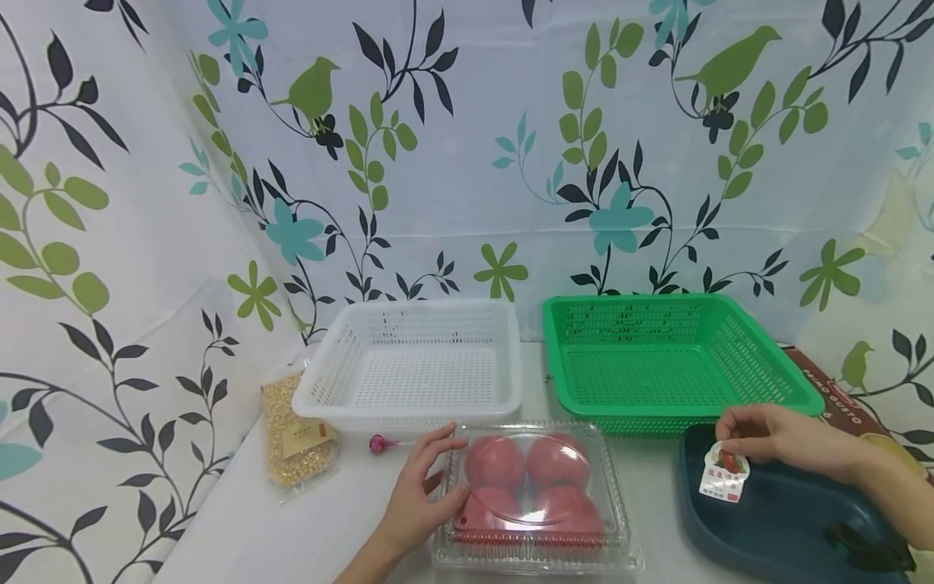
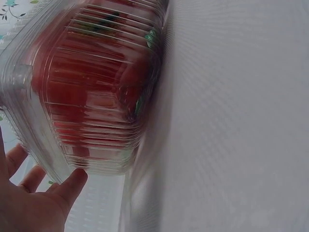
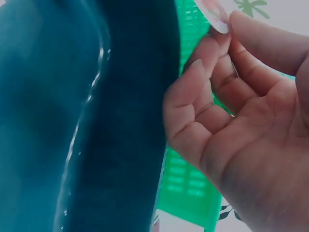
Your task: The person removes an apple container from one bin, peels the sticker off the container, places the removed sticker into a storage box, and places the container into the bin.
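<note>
My left hand (image 1: 417,496) rests against the left side of a clear plastic clamshell box (image 1: 619,539), fingers spread along its edge and thumb at the lid. Several red tomatoes (image 1: 496,462) fill the box, whose lid is down. In the left wrist view, the thumb tip meets the ribbed plastic box (image 2: 91,111). My right hand (image 1: 777,440) pinches a small white label (image 1: 724,477) with a red fruit picture between thumb and fingertips, above the left end of a dark blue basin (image 1: 766,515). Only part of the label (image 3: 216,14) shows in the right wrist view.
A white basket (image 1: 409,410) and a green basket (image 1: 679,405) stand along the back. At left lie a bag of yellow kernels (image 1: 280,422) and a pink-wrapped lollipop (image 1: 378,444). A dark red printed package (image 1: 832,389) lies behind the basin. Patterned cloth (image 1: 467,162) hangs behind.
</note>
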Demonstrator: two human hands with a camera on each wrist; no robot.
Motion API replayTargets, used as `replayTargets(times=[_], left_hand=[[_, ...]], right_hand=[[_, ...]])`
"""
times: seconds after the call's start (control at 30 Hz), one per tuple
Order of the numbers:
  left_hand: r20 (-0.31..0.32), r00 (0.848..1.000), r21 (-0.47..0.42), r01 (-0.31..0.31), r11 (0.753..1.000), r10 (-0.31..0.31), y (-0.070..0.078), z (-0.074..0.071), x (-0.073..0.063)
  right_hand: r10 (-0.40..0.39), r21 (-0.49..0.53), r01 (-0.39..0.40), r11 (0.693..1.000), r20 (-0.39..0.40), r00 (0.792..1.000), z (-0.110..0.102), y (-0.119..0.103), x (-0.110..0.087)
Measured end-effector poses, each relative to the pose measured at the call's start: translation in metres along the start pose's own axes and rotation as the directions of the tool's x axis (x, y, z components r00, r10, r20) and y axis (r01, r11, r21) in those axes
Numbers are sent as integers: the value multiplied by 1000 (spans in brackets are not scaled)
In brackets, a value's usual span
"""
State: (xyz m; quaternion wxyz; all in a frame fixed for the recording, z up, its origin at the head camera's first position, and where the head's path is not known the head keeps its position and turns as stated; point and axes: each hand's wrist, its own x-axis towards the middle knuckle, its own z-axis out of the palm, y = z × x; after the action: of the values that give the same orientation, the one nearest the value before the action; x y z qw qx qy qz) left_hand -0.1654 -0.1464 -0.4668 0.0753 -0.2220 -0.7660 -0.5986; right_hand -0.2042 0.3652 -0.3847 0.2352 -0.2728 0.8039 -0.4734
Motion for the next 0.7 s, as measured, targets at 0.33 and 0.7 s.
replayTargets(times=[0.33, 0.7], left_hand=[[2, 1000, 0, -10, 1000, 10, 3, 0, 1], [4, 1000, 3, -4, 1000, 4, 4, 0, 1]], right_hand=[[-45, -49, 50, 998, 96, 994, -1, 17, -3], [-36, -17, 39, 999, 165, 986, 4, 33, -1]])
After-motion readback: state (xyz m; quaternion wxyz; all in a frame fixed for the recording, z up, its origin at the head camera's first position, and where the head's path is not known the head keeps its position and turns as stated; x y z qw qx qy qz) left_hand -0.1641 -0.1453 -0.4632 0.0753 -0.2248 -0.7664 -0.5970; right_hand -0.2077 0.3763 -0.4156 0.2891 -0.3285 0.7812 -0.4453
